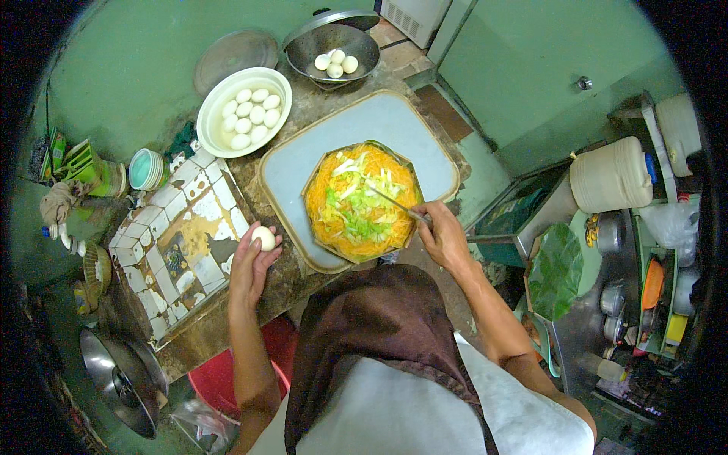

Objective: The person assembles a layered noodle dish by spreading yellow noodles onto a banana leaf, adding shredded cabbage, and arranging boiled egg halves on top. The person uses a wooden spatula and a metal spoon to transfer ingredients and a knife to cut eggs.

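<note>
My left hand is closed around a white boiled egg, held over the worktop beside the tray. Pinched in my right hand is a thin, knife-like metal utensil; its narrow tip reaches over the food. Below it, an eight-sided platter is heaped with orange noodle-like strands, with pale green chopped cabbage scattered on top. The platter rests on a light blue tray with a tan rim. I cannot see the utensil's tip clearly.
Behind the tray stand a white basin of eggs in water and a dark wok holding several eggs. A broken-tiled sink lies left, above a red tub. A beige water jug and crowded shelves stand right.
</note>
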Available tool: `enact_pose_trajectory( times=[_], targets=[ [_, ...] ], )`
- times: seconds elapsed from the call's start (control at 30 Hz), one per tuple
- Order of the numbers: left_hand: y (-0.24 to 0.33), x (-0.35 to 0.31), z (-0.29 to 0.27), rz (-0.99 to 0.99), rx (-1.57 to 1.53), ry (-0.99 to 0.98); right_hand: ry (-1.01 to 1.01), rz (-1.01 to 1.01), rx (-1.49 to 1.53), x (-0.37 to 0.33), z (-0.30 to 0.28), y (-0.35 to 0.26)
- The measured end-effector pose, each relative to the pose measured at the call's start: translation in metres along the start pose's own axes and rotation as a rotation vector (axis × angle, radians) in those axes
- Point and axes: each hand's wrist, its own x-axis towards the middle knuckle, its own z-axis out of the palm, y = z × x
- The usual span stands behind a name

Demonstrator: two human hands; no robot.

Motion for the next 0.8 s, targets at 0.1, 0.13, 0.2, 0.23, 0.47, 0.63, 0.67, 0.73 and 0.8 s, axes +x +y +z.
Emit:
enact_pose_trajectory(
  times=[0.1,0.13,0.2,0.23,0.47,0.63,0.67,0.73,0.8],
  targets=[
    [0.000,0.008,0.009,0.035,-0.034,-0.026,-0.039,-0.076,-0.101,0.018,0.001,0.009],
    [0.001,0.010,0.011,0.043,-0.048,-0.022,0.012,-0.115,-0.106,0.026,0.002,0.012],
    [0.002,0.012,0.014,0.053,-0.052,-0.007,0.023,-0.143,-0.111,0.035,-0.001,0.020],
    [0.003,0.012,0.015,0.056,-0.050,0.019,-0.017,-0.122,-0.116,0.040,-0.004,0.023],
    [-0.002,0.000,0.011,0.040,-0.029,0.019,-0.130,-0.099,-0.111,0.028,-0.024,0.036],
    [-0.010,-0.007,0.005,0.058,-0.029,0.056,-0.086,-0.031,-0.020,-0.009,-0.020,0.032],
    [-0.010,-0.007,0.004,0.046,-0.016,0.062,-0.086,0.005,-0.019,-0.015,-0.018,0.031],
    [-0.008,-0.006,0.003,0.015,0.010,0.049,-0.097,0.072,0.006,-0.023,-0.013,0.027],
    [-0.005,-0.005,0.003,0.026,0.038,0.042,-0.109,0.144,0.046,-0.030,-0.009,0.022]
  ],
)
